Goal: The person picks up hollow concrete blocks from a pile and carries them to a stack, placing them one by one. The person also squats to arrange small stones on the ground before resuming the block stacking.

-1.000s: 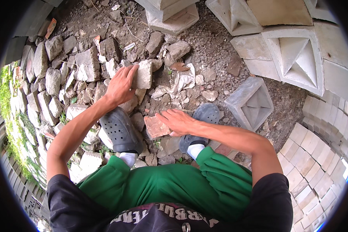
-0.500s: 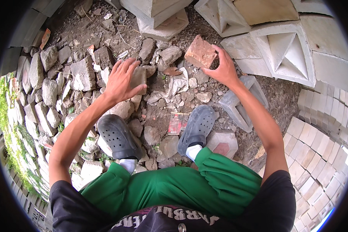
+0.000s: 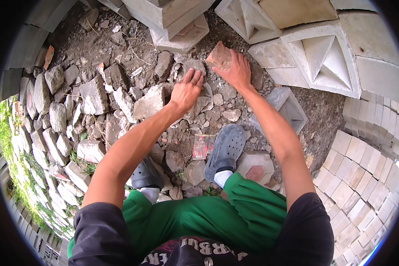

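Note:
My right hand (image 3: 236, 73) is closed round the right side of a broken reddish brick (image 3: 219, 55), which sits low over the rubble ahead of my feet. To its left, my left hand (image 3: 187, 91) reaches forward with fingers stretched out. Its fingertips touch a grey stone (image 3: 193, 66); the thumb is hidden. Just under that hand, a crumpled whitish plastic scrap (image 3: 204, 102) shows in part among the stones. A pale angular stone (image 3: 149, 103) lies left of my left wrist.
Piled stones (image 3: 57, 117) cover the left side. Concrete blocks with triangular hollows (image 3: 321, 57) stand at the far right. A hollow block (image 3: 287, 108) lies beneath my right forearm, with a hexagonal paver (image 3: 255, 167) nearer. My clogs (image 3: 226, 146) rest on uneven rubble beside a red flattened packet (image 3: 201, 146).
My left hand has moved right and forward onto the grey stone. My right hand has shifted slightly left with the brick. My left foot has moved back toward me.

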`<state>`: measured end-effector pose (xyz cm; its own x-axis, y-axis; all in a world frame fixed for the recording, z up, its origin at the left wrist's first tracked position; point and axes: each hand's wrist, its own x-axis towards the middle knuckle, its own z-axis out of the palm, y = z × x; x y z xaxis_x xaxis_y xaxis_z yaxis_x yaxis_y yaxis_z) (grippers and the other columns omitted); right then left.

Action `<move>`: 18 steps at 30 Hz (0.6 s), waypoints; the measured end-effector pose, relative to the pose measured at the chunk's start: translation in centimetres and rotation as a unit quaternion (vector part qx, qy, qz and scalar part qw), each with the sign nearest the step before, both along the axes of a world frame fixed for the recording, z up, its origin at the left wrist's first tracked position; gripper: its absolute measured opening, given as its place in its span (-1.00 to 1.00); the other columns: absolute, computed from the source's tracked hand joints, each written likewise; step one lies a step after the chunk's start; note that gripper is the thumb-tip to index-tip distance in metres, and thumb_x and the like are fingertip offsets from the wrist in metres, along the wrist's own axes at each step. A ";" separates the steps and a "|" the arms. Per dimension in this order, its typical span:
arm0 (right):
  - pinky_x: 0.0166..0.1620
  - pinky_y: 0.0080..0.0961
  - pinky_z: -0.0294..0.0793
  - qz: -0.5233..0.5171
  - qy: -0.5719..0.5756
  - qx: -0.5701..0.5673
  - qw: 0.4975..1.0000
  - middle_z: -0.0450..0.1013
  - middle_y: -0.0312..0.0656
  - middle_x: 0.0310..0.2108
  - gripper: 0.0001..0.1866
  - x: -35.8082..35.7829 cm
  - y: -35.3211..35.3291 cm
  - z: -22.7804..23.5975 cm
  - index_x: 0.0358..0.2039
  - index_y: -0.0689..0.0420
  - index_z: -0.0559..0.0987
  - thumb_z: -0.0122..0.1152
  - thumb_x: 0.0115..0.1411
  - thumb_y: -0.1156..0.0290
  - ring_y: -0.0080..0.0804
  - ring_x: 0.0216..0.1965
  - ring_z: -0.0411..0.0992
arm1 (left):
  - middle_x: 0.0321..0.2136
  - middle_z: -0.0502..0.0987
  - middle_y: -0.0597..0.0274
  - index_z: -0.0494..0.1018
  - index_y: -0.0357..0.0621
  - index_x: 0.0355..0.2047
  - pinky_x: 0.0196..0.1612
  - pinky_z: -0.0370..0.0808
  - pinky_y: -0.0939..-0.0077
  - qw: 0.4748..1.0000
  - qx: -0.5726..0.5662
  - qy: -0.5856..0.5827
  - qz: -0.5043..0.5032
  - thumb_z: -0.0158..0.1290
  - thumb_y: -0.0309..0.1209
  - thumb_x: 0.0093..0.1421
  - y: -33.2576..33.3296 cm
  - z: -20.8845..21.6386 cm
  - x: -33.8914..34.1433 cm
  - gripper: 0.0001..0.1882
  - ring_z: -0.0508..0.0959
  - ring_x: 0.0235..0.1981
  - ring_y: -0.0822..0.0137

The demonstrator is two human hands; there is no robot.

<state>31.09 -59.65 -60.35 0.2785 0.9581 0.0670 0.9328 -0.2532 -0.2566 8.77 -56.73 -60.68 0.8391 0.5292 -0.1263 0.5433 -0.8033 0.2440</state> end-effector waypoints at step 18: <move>0.20 -0.10 0.16 -0.082 -0.051 -0.040 0.995 0.26 0.06 0.11 0.06 0.5 0.2 0.7 0.26 0.22 0.15 0.40 -0.09 -0.15 -0.04 0.15 0.23 | 0.09 0.45 0.02 0.32 -0.08 0.14 0.04 0.48 0.21 0.954 -0.225 -0.004 0.199 0.18 -0.26 0.08 2.7 3.8 1.7 -0.40 0.45 0.10 -0.01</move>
<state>31.56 -59.44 -59.65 0.4271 0.9038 0.0283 0.8974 -0.4199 -0.1354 10.44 -54.06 -56.86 0.5854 0.6994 -0.4101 0.7800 -0.3481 0.5200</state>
